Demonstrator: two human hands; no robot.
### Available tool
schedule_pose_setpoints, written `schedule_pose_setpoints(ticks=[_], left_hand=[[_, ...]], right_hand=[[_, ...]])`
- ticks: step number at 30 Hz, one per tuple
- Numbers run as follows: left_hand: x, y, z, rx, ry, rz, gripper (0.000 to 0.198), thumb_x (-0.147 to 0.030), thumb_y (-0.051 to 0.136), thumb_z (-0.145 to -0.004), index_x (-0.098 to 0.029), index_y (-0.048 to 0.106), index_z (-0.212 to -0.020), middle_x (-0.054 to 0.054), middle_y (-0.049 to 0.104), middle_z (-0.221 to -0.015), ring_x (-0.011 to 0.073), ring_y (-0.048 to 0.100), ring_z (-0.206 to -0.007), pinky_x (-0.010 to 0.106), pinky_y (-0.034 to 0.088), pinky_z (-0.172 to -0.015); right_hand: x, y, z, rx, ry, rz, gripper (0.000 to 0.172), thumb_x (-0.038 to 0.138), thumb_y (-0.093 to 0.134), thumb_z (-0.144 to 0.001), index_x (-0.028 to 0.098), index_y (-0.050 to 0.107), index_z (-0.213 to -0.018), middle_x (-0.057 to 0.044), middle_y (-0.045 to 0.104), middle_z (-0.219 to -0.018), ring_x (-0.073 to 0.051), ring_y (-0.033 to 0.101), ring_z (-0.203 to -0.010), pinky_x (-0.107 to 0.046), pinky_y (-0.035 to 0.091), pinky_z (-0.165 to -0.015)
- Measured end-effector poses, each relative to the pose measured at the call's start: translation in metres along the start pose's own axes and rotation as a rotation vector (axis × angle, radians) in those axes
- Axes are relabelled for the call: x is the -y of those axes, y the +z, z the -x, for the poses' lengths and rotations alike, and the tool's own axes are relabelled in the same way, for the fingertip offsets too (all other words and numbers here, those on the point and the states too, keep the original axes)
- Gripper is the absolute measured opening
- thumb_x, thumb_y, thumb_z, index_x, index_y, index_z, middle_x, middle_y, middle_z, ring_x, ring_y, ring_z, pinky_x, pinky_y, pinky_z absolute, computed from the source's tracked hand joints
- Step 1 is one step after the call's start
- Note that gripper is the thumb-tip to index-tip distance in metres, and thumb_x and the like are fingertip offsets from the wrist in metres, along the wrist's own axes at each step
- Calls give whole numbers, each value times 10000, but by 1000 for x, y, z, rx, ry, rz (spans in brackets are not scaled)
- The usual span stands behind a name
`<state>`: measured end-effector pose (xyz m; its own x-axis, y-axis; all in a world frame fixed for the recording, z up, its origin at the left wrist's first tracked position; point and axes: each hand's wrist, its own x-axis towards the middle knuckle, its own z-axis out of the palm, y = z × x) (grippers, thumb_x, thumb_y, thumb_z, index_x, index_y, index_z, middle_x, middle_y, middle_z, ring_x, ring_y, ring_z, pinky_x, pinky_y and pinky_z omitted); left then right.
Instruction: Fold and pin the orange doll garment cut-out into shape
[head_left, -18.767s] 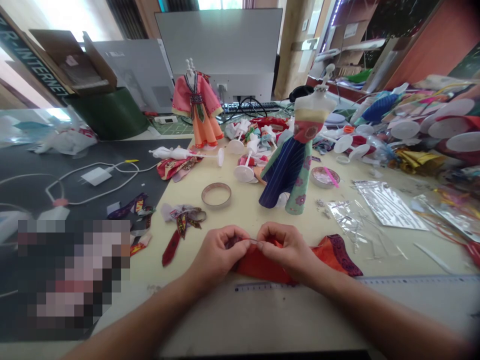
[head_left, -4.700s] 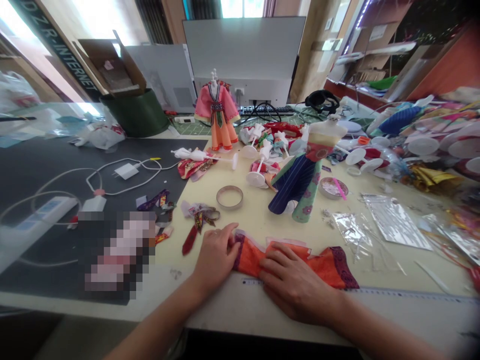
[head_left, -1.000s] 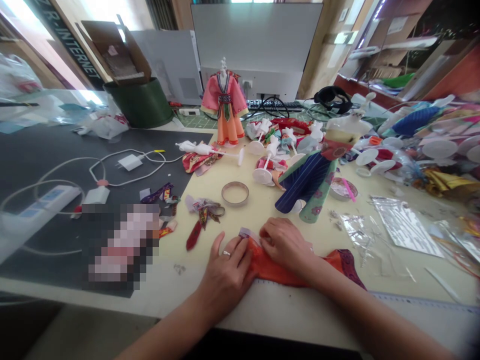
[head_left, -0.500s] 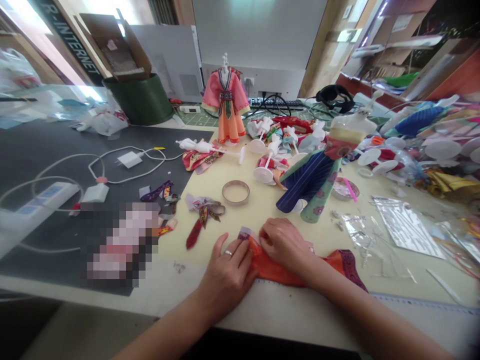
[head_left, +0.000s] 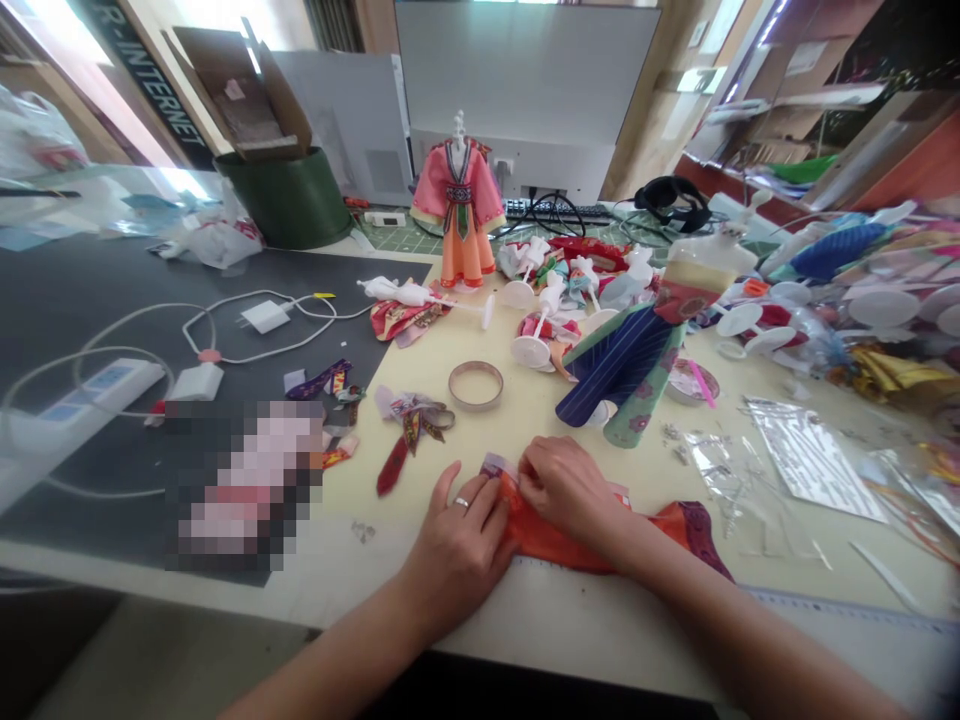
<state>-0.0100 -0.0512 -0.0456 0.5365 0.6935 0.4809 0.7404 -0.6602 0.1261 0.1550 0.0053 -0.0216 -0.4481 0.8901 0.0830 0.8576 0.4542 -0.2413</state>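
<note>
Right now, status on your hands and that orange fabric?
Left hand and right hand on orange fabric; ruler along its near edge; striped doll dress just beyond.

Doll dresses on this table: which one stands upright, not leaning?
The pink and orange dress at the back stands upright on its white stand. The blue and green dress in front leans over.
</note>
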Motion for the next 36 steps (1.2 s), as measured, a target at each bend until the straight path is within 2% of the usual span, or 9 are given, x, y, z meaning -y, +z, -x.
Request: schedule_pose_setpoints(ticks=[11,17,23,30,36], left_hand=[[1,0,-1,8,1,-5,242,-234,485,-860,-86,618,-997,134,650,-1014,259,576,-995,526,304,-1005],[0,-1,0,6,3,-13,240,-238,469,-868,-92,619,-984,133,655,-996,260,576,-995,528,298,-1012],[0,-1,-1,4,0,1,248,-228,476,-866,-78,608,-1012,131,651,-1001,270,556,-1032,537,272,-1023],[1,0,1,5,-2,2,265,-246,492,-856,-77,614,-1019,134,647,-1004,274,559,-1016,541,274,-1022],[1,1,0,11,-4,3,262,-240,491,-852,-80,614,-1019,141,648,-1001,275,559,-1013,543,285,-1014]], right_hand=[[7,-8,0,44,16,64,151,149,504,-803,148,565,-664,-48,589,-703,-160,521,-676,-264,306,-622],[7,-3,-4,49,16,40,149,136,503,-778,162,560,-643,-33,591,-658,-151,519,-628,-262,292,-584],[6,-2,-3,29,-11,-7,124,117,479,-775,164,557,-690,-22,585,-692,-145,517,-665,-250,335,-622],[11,-4,1,41,70,-181,94,115,487,-783,172,551,-743,-2,608,-724,-119,525,-616,-226,344,-572],[12,-1,1,20,127,-299,131,231,490,-853,177,593,-913,-10,642,-750,-140,575,-658,-241,386,-613]])
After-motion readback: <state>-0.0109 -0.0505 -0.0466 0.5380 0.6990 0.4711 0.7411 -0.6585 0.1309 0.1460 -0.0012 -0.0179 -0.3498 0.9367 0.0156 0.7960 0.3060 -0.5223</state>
